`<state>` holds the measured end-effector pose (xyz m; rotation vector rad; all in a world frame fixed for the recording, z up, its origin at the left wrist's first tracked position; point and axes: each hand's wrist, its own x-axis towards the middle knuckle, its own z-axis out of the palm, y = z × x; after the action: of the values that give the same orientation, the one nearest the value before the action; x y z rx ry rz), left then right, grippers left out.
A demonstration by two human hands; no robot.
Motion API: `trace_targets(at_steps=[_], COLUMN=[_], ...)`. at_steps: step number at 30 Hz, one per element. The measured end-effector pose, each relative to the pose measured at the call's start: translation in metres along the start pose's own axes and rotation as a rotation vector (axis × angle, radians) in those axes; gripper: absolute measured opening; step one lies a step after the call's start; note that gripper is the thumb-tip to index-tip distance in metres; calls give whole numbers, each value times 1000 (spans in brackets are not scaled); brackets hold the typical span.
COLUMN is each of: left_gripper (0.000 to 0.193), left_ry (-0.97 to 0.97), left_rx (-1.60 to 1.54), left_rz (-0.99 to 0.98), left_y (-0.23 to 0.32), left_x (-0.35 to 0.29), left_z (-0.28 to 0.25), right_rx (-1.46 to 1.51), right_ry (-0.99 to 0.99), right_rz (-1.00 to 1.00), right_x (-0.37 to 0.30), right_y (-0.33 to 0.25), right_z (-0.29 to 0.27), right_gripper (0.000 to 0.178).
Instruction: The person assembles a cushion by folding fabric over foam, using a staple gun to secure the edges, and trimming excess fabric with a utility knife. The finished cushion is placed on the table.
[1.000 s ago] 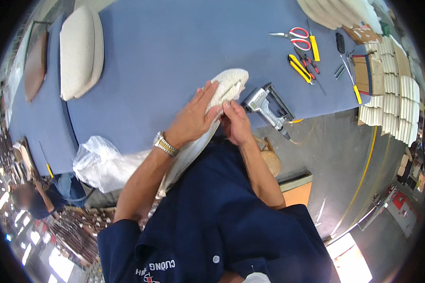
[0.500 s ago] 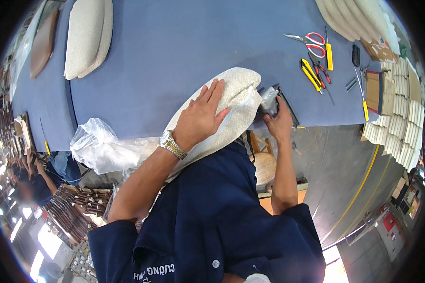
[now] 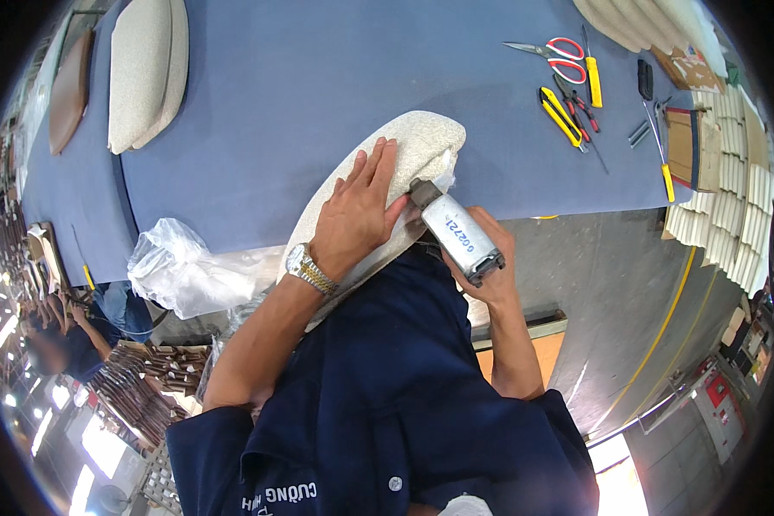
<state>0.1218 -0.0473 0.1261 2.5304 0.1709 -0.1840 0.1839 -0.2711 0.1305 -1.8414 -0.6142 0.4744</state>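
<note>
Though long, round-ended cream cushion [image 3: 427, 140]

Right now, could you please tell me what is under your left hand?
A beige fabric-covered cushion is under the left hand; its surface beneath the palm is hidden.

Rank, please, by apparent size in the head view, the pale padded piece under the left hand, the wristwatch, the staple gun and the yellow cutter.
1. Pale padded piece, partly hidden by the left hand
2. Staple gun, perhaps enlarged by nearness to the camera
3. Yellow cutter and wristwatch: too alike to rank
</note>
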Motion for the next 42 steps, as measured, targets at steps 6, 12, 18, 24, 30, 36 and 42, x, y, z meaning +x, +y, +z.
trace_targets(at_steps=[6,12,18,24,30,36,42], left_gripper=[82,86,87,89,92,91,82], left_ry=[-30,-47,-42,-23,-61,-124,-93], left_rx=[-30,-35,-27,-36,-62,-73,-55], left_rz=[-34,-67,-71,-44,-74,-149,-122], left_y=[1,6,4,-4,-2,8,10], left_x=[0,-2,5,1,2,3,6], left_z=[-6,-5,-9,-4,-8,-7,-5], right_rx=[-14,-36,1,-19,-23,-80,-25], right_ry=[-9,-59,-18,-21,-44,-155,-81], right_rz=[-22,89,126,17,55,223,187], right_x=[5,9,11,2,2,8,1], right_y=[-1,-16,-10,-10,-20,-31,-20], right_z=[6,1,12,15,14,8,17], right_gripper=[31,32,33,33,36,37,38])
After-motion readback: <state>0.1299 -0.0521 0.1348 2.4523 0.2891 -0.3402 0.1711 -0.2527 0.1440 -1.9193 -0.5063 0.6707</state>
